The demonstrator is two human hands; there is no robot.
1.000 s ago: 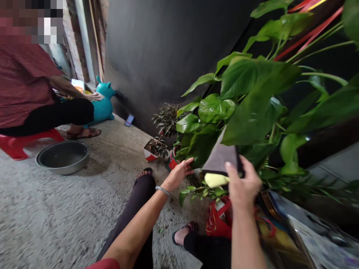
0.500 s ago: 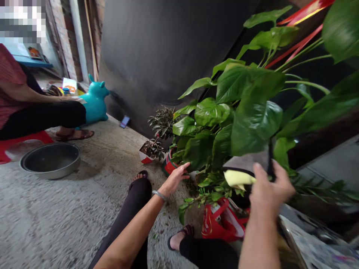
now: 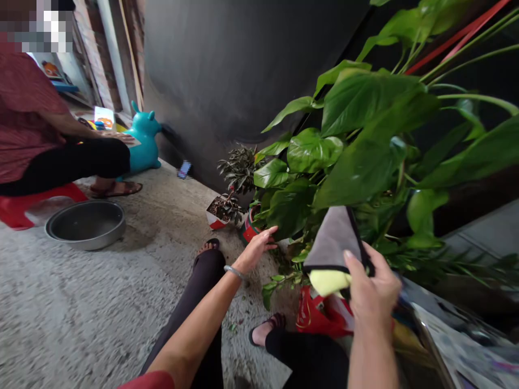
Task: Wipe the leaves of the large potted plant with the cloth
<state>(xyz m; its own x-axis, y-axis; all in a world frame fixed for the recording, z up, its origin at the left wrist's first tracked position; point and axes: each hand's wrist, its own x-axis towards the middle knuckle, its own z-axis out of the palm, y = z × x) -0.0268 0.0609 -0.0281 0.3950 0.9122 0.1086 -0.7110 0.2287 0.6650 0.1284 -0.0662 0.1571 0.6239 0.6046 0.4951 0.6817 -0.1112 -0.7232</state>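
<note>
On the concrete floor (image 3: 121, 308), a metal basin (image 3: 87, 237) sits well out from the edge along the dark wall (image 3: 243, 81), a red-and-white pot (image 3: 217, 220) stands near that edge, the left hand (image 3: 256, 252), fingers loosely spread, reaches a broad leaf's (image 3: 292, 208) lower rim, and a grey-and-yellow cloth (image 3: 332, 240) is pinched between the right hand's (image 3: 375, 281) thumb and fingers.

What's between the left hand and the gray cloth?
In the head view, green leaves show in the gap between the left hand and the gray cloth held in the right hand. Their exact depth is unclear.
</note>
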